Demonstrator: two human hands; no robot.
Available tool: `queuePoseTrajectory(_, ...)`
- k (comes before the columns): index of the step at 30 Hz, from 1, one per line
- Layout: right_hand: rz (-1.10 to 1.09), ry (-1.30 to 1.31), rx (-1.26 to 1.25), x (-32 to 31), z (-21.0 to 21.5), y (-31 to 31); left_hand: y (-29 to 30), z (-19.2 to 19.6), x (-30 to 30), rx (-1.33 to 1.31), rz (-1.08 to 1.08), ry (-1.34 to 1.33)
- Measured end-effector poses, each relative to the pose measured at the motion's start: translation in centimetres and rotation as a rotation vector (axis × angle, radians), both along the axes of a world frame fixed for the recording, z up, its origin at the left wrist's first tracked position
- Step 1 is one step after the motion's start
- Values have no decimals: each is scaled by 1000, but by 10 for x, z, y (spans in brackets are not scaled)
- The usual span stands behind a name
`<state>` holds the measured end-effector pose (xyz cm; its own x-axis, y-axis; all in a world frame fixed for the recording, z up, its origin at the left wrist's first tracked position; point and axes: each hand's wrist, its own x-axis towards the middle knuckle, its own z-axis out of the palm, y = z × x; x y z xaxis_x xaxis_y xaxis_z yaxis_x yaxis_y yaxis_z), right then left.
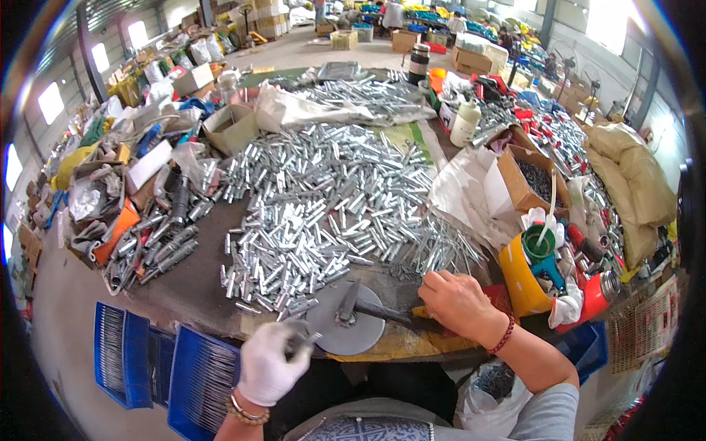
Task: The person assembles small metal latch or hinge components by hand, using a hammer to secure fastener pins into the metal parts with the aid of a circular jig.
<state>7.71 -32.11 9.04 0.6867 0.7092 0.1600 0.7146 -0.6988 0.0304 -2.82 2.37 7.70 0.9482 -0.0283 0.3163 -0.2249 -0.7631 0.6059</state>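
My left hand [271,366], in a white glove, is closed around small grey metal pieces; the end of a metal tube [316,337] sticks out past the fingers. Just beyond it lies a round grey metal disc [351,338] at the table's front edge. A hammer [347,305] rests on the disc, its dark handle pointing right. My bare right hand [462,303] is curled beside the handle's end, near thin metal rods [452,246]; what its fingers hold is hidden. A large pile of short silver metal tubes [294,220] covers the middle of the table.
Blue bins [202,386] of thin rods stand below the table at left. On the right are a yellow container [523,275], a red flask [588,301] and a cardboard box [518,180]. Mixed metal parts [173,246] crowd the left side. A white bag [493,411] hangs low.
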Motion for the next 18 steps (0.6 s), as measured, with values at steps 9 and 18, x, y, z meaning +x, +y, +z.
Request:
queuePoseTrajectory(9, -165, 418, 960, -33, -9, 30, -9, -5, 22, 127, -349, -68)
queuePoseTrajectory(18, -308, 398, 976, -37, -4, 38, -16, -15, 17, 95, -250, -47)
